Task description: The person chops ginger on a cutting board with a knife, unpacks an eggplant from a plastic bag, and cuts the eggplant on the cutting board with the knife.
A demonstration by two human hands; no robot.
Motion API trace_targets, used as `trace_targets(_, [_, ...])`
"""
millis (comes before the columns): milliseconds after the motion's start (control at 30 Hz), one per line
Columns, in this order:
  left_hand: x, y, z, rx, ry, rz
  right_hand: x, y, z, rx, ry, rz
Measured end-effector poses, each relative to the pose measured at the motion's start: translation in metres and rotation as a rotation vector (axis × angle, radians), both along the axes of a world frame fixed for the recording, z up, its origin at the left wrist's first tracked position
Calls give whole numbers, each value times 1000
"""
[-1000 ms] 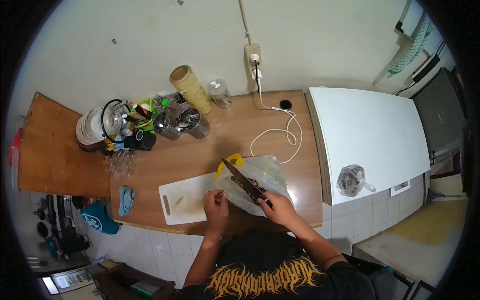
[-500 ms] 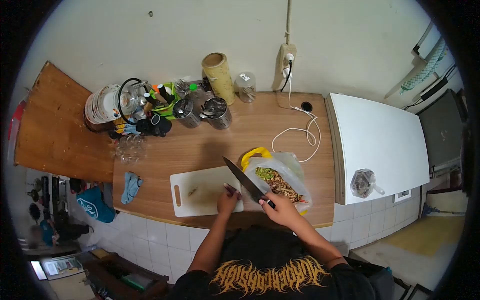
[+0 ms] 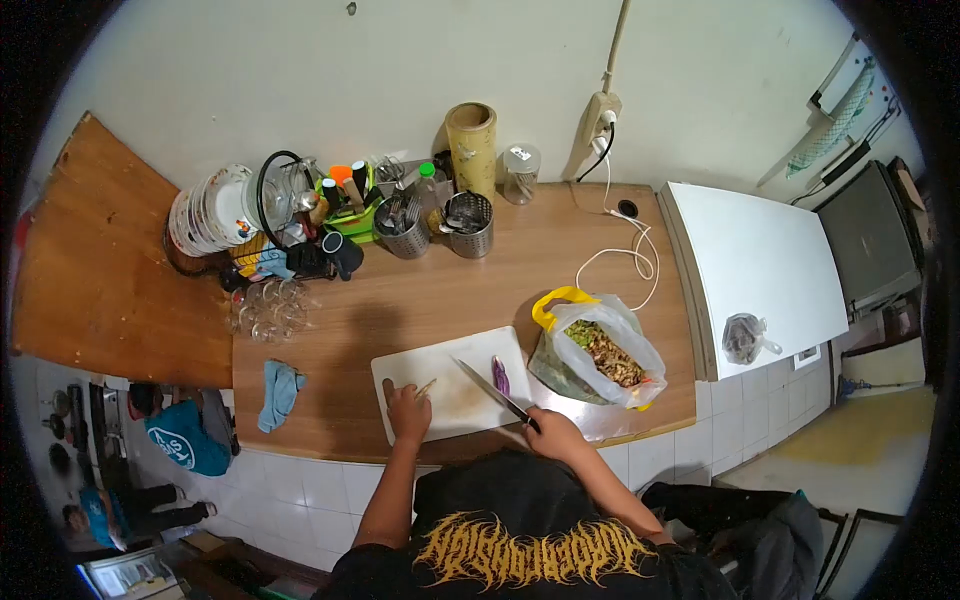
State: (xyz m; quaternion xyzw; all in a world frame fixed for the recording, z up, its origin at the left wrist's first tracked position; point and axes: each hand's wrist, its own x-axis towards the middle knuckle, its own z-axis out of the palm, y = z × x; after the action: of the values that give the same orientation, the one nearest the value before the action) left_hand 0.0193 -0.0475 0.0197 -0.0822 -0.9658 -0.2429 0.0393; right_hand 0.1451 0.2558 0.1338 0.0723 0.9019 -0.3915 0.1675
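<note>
A black-handled kitchen knife (image 3: 487,387) lies low and slanted over the white cutting board (image 3: 455,420), blade pointing to the far left. My right hand (image 3: 556,434) is closed around its handle at the board's right corner. Beside the blade, a small elongated purple vegetable (image 3: 500,375) rests on the board. My left hand (image 3: 408,414) is over the board's left end with its fingers apart. Right by its thumb is a thin pale scrap (image 3: 427,387); whether the fingers touch it I cannot tell.
A plastic bag (image 3: 570,365) of chopped food sits right of the board. A blue cloth (image 3: 280,393) lies left. Behind stand cutlery holders (image 3: 468,238), glasses (image 3: 270,310) and a plate rack (image 3: 215,212). A white cable (image 3: 650,262) loops near the white appliance (image 3: 755,270). Another person (image 3: 130,512) is at far left.
My left hand has let go of the purple vegetable, now on the board, and moved left to the pale scrap. The knife has come down over the board. The camera view has shifted.
</note>
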Motion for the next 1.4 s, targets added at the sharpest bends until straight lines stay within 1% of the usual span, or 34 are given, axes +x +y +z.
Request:
trace_targets(67, [-3, -21, -12, 7, -58, -73, 2, -21, -24, -9, -15, -3])
trace_targets(100, [-7, -26, -16, 73, 7, -137, 4, -32, -35, -20, -7, -14])
trace_targets(133, [-13, -27, -15, 74, -1, -150, 5, -42, -44, -30, 3, -25])
trace_targets(200, [-22, -22, -13, -14, -65, -356, 5, -58, -58, -13, 17, -62])
trace_targets(233, [-21, -17, -14, -11, -67, -368, 3, -64, -61, 2, 38, -85])
trace_targets(300, [-19, -1, -16, 88, -166, -388, 0, -75, -63, 13, 58, -121])
trace_targets(333, [-17, 6, -9, 90, -168, -403, 0, -79, -65, 22, 77, -145])
trace_targets(367, [-15, 13, -1, 89, -143, -476, -2, -82, -67, 28, 74, -161])
trace_targets(400, [-13, 17, -2, 90, -117, -549, -6, -85, -67, 46, 42, -158])
trace_targets(467, [-12, 21, -2, 76, -134, -587, -11, -89, -67, 68, 5, -164])
trace_targets(533, [-12, 21, -4, 88, -99, -618, -17, -94, -63, 100, -129, -136])
trace_targets(667, [-15, 15, -7, 116, -95, -640, -21, -109, -64, 119, -100, -131])
trace_targets(733, [-17, 15, -7, 122, -65, -675, -22, -119, -69, 84, -122, -139])
trace_targets(833, [-17, 14, -6, 118, -90, -693, -25, -133, -85, 46, -93, -165])
trace_targets(1000, [-19, 13, -9, 144, -64, -690, -50, -133, -103, 59, -81, -200])
trace_targets(1067, [-19, 14, -7, 154, -54, -677, -62, -127, -104, 76, -73, -196])
trace_targets(1133, [-18, 14, -10, 156, -106, -636, -72, -125, -85, 116, -184, -177])
trace_targets(1200, [-18, 13, -10, 157, -114, -622, -67, -128, -70, 88, -127, -163])
trace_targets(1267, [-17, 14, -10, 164, -127, -600, -58, -132, -69, 62, -78, -142])
trace_targets(1300, [-16, 15, -12, 177, -115, -595, -54, -135, -75, 50, -49, -143])
trace_targets(1367, [-15, 15, -14, 194, -97, -577, -45, -137, -104, 30, 30, -137])
trace_targets(1400, [-15, 15, -14, 189, -110, -578, -50, -134, -104, 34, 34, -124])
